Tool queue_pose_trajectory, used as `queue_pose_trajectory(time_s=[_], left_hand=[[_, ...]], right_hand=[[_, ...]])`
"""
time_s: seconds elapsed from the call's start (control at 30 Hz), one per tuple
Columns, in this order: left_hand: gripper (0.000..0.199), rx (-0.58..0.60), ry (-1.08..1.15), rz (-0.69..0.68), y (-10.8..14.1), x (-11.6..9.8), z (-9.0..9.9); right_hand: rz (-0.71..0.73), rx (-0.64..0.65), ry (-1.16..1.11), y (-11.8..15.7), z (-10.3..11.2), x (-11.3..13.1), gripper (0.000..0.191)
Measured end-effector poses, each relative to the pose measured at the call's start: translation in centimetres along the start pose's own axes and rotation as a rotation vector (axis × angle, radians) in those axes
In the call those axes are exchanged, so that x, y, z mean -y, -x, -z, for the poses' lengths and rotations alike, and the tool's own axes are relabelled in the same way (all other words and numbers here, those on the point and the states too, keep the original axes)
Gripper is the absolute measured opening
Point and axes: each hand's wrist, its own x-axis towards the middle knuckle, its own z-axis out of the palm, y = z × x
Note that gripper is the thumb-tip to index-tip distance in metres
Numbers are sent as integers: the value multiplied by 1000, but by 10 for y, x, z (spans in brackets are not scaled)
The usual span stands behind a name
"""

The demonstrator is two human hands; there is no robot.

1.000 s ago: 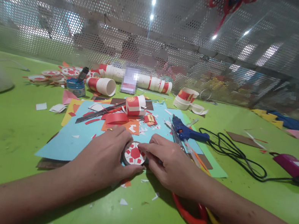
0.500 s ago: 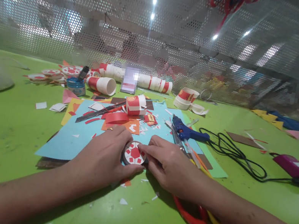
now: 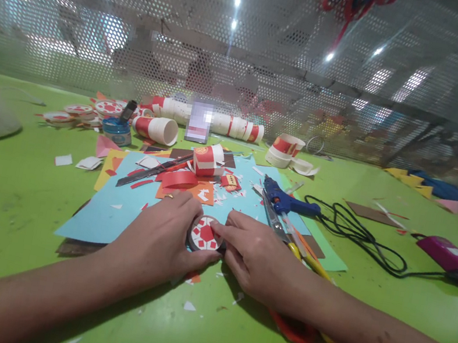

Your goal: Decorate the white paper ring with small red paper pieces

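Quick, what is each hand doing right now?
Left hand: closed around the rim of the red-and-white paper disc, holding it.
Right hand: fingers pressing on the same disc's edge; not gripping anything else.

Green tabletop (image 3: 6, 203), littered with paper scraps. Light blue paper sheet (image 3: 115, 213) lies mid-table toward the near edge; blue glue gun (image 3: 288, 202) and black cord (image 3: 359, 236) right of it. Paper cups (image 3: 202, 119) along the far edge, pink device (image 3: 452, 261) near the right edge.
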Motion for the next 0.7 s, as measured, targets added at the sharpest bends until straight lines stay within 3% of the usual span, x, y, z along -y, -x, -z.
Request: queue_pose_trajectory(time_s=[0.2, 0.4, 0.7], left_hand=[[32, -5, -17, -9, 0, -2, 1], [32, -40, 2, -16, 1, -1, 0], [32, -28, -10, -17, 1, -1, 0]], right_hand=[[17, -39, 30, 0, -2, 0, 22], [37, -265, -40, 2, 3, -3, 25], [13, -87, -6, 2, 3, -1, 27]])
